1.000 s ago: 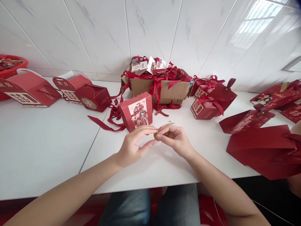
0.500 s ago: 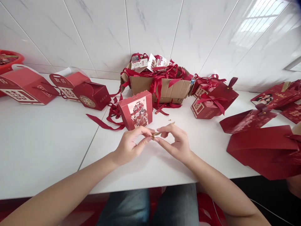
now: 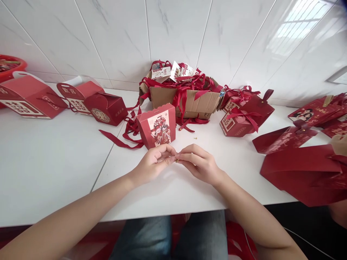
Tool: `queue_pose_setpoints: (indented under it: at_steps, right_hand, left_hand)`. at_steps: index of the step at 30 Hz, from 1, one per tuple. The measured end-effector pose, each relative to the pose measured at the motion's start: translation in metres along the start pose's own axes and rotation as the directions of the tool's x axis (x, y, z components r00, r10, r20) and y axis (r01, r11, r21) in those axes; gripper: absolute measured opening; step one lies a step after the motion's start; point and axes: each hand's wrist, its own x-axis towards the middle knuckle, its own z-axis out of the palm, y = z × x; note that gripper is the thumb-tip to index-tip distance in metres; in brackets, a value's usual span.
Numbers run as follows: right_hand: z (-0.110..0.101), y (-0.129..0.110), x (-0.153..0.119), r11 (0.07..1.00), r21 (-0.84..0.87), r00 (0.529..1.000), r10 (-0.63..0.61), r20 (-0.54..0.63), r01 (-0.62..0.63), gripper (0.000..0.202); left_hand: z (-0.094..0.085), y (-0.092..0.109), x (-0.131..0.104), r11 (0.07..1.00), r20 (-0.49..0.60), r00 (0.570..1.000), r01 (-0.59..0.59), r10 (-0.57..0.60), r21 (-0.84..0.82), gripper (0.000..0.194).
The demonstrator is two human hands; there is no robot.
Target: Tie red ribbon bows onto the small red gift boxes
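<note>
My left hand (image 3: 155, 162) and my right hand (image 3: 199, 163) meet at the fingertips over the white table (image 3: 130, 195). Both are pinched on a small gold-coloured piece (image 3: 177, 160), mostly hidden by the fingers. Just behind them stands a red box with a printed picture (image 3: 162, 126), upright and open at the top. A tiny gold fastener (image 3: 195, 138) lies on the table to the right of that box.
A cardboard box (image 3: 192, 103) full of red ribbons and tags stands against the wall. Red gift boxes (image 3: 108, 108) are at the left, a ribboned box (image 3: 237, 124) and large red bags (image 3: 303, 171) at the right. A red basket (image 3: 18, 65) is far left.
My right fingers have closed in toward my left fingertips, and the gold-coloured strip that showed between the hands is now mostly covered.
</note>
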Motion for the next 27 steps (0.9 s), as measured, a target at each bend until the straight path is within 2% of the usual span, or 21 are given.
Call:
queue_pose_setpoints:
  at_steps: [5,8,11,13,16,18,21,23,25,27]
  right_hand:
    - [0.004,-0.002,0.000,1.000,-0.004,0.996,-0.001,-0.088,0.000,0.022]
    - [0.007,-0.006,0.001,1.000,0.008,0.990,0.030,-0.137,-0.029,0.018]
    - [0.011,-0.010,0.002,0.995,0.037,0.981,0.101,-0.168,-0.096,0.013]
    - [0.014,-0.014,0.003,0.986,0.048,0.970,0.164,-0.180,-0.158,0.010]
    - [0.018,-0.016,0.003,0.970,0.062,0.951,0.242,-0.193,-0.235,0.007]
    - [0.018,-0.015,0.003,0.969,0.076,0.952,0.244,-0.184,-0.233,0.006]
    - [0.016,-0.013,0.004,0.982,0.096,0.973,0.176,-0.149,-0.162,0.008]
    - [0.013,-0.011,0.005,0.986,0.103,0.979,0.147,-0.142,-0.134,0.009]
    - [0.012,-0.011,0.006,0.986,0.109,0.978,0.145,-0.150,-0.129,0.011]
    - [0.011,-0.011,0.006,0.985,0.112,0.977,0.144,-0.157,-0.127,0.013]
  left_hand:
    - [0.001,-0.001,0.001,0.998,-0.024,0.999,-0.044,0.045,0.040,0.009]
    - [0.001,-0.002,0.000,0.977,-0.097,0.984,-0.134,0.151,0.166,0.010]
    - [0.002,-0.002,-0.002,0.906,-0.187,0.930,-0.237,0.317,0.352,0.007]
    - [0.003,-0.002,-0.004,0.838,-0.209,0.882,-0.291,0.421,0.461,0.006]
    - [0.004,-0.003,-0.006,0.766,-0.197,0.841,-0.330,0.504,0.552,0.009]
    - [0.004,-0.003,-0.007,0.762,-0.167,0.851,-0.337,0.498,0.554,0.009]
    - [0.002,-0.002,-0.007,0.744,-0.100,0.867,-0.354,0.488,0.567,0.008]
    - [-0.002,0.000,-0.006,0.669,-0.105,0.827,-0.365,0.553,0.648,0.008]
    - [-0.010,0.002,-0.003,0.583,-0.191,0.736,-0.321,0.650,0.746,0.020]
    - [-0.022,0.002,0.002,0.572,-0.323,0.634,-0.234,0.703,0.786,0.039]
